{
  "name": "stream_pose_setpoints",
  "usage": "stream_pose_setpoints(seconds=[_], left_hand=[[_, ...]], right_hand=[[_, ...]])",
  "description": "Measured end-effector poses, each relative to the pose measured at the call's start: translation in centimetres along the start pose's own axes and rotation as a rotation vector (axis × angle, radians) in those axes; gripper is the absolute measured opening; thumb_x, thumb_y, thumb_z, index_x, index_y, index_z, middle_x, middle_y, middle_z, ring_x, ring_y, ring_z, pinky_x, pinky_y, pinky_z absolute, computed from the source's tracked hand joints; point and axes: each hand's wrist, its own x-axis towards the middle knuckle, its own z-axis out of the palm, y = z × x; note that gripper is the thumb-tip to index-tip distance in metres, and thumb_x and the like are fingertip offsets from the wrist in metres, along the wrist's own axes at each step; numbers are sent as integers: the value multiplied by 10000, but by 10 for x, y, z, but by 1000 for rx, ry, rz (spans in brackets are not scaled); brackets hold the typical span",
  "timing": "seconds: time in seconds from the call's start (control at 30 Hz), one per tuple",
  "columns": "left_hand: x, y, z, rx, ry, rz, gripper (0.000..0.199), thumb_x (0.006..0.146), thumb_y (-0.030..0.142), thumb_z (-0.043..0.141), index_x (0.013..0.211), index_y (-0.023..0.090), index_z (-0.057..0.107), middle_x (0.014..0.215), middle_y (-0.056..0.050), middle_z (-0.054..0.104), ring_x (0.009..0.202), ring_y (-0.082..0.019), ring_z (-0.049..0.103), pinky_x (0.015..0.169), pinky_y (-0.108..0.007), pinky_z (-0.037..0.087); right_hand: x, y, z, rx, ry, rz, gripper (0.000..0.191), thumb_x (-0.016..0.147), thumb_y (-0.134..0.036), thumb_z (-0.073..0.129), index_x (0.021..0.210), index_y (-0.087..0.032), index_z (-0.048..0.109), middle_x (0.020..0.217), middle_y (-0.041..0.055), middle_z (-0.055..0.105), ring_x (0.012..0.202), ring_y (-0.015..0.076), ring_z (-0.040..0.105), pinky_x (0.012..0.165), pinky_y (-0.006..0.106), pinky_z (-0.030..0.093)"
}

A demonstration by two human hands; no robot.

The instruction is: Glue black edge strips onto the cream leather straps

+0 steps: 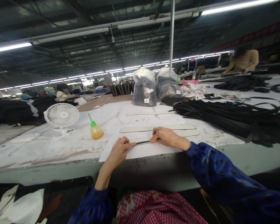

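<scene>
My left hand (pixel 119 151) is closed at the left end of a short, narrow black strip (pixel 142 143), its fingertips on the strip. Farther right, the fingers of my right hand (pixel 167 137) are pressed together on the same strip, which stretches straight between both hands. Beneath lies a long pale strip (pixel 188 133) with a rounded end, partly covered by my right hand. Just beyond it is a second pale strip (pixel 140 129), and a third, thinner pale strip (pixel 144 114) lies farther back. Fingers hide both ends of the black strip.
Left of my hands stand a squeeze bottle (pixel 97 133) with a green nozzle and a white fan (pixel 62 115). A big bundle of black straps (pixel 226 116) covers the right. Two filled plastic bags (pixel 144 88) stand behind. A co-worker (pixel 244 60) leans over the table at far right.
</scene>
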Motion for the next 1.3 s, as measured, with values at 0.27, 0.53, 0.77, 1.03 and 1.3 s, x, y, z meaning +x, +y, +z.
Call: stream_pose_setpoints(seconds=[0.27,0.53,0.77,1.03,1.3], left_hand=[[21,11,-1,-17,34,-75,183,846,187,575,876,218,753,825,-35,615,847,-190,570,756,-295,433],[20,6,6,-118,86,-79,157,822,183,603,857,197,755,811,-37,618,816,-182,586,732,-283,437],[20,5,-7,-165,75,-102,213,826,240,567,946,197,738,824,-30,635,725,-151,577,695,-276,448],[53,41,23,-392,63,-23,239,745,104,548,944,186,652,772,-2,628,719,-142,581,691,-266,468],[55,43,31,-377,31,38,282,798,108,512,985,171,714,791,-19,582,694,-132,539,686,-263,431]], right_hand=[[3,0,4,11,8,45,321,814,-108,570,950,-327,762,952,32,638,863,171,572,677,237,382],[-4,-4,6,-18,84,20,318,831,-98,572,928,-338,758,943,23,627,862,165,547,614,233,334],[-4,-2,8,-15,81,17,320,821,-93,571,912,-338,755,954,15,624,876,166,545,597,231,315],[-5,-4,7,-31,60,13,306,846,-145,539,949,-345,747,959,21,619,881,177,560,610,236,344],[-26,18,-24,176,83,113,312,917,-317,479,1011,-184,745,823,54,681,741,161,596,681,234,414]])
